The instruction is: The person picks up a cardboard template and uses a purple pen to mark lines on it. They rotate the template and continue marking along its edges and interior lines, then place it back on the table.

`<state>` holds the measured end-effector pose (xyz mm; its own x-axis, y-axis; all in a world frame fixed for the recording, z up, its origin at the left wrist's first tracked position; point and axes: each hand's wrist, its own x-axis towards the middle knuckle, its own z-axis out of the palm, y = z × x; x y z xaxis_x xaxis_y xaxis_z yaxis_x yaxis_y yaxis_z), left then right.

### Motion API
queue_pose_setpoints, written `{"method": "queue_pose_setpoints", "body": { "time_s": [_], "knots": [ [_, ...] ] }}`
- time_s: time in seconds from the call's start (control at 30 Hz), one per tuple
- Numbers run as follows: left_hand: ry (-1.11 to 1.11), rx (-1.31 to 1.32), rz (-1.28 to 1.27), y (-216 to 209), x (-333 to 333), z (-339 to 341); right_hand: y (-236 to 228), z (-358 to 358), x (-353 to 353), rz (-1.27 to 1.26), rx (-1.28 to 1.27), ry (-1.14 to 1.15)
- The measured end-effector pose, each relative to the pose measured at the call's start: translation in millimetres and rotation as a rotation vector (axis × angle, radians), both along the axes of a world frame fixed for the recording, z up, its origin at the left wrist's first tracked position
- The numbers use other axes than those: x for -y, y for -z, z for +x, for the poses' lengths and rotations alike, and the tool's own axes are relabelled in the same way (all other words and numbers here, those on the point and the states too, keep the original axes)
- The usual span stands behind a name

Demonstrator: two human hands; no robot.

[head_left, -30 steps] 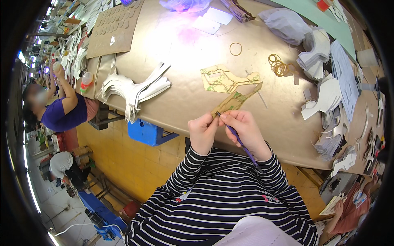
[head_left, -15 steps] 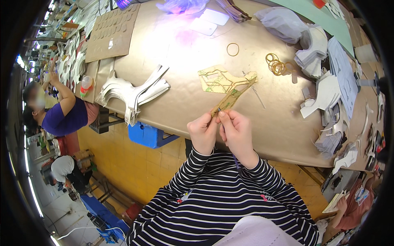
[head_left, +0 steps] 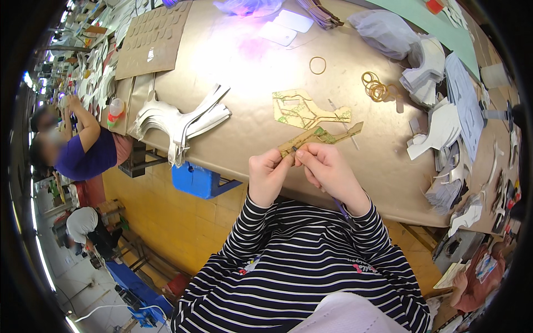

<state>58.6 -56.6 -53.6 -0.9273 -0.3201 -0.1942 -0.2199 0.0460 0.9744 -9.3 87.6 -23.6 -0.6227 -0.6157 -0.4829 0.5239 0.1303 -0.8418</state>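
Holding a tan template (head_left: pixel 323 136), marked with green, pinched by one end in the left hand (head_left: pixel 265 175), just in from the near edge of the table (head_left: pixel 244 139). Gripping a purple pen (head_left: pixel 342 208) in the closed right hand (head_left: pixel 330 169), with dark tip at that same end. Just beyond, see a flat template (head_left: pixel 283 115); toward the left edge, white cut pieces (head_left: pixel 177 125) and a clear cup (head_left: pixel 116 109), red and green low down, contents unclear; by the far edge, toward the right, a sheer bag (head_left: pixel 383 33), contents likewise unclear. Compared with half a second ago, find the tan template swung to a flatter slant, now apart from the flat template after overlapping it.
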Motion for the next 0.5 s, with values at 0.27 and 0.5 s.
{"method": "queue_pose_setpoints", "body": {
  "time_s": [0.27, 0.5],
  "knots": [
    [0.05, -0.02, -0.043, 4, 10, 3, -3, 4, 2, -0.067, 0.119, -0.009],
    [-0.019, -0.037, -0.064, -1, 0, 5, 2, 11, 4, -0.051, 0.073, 0.082]
  ]
}}
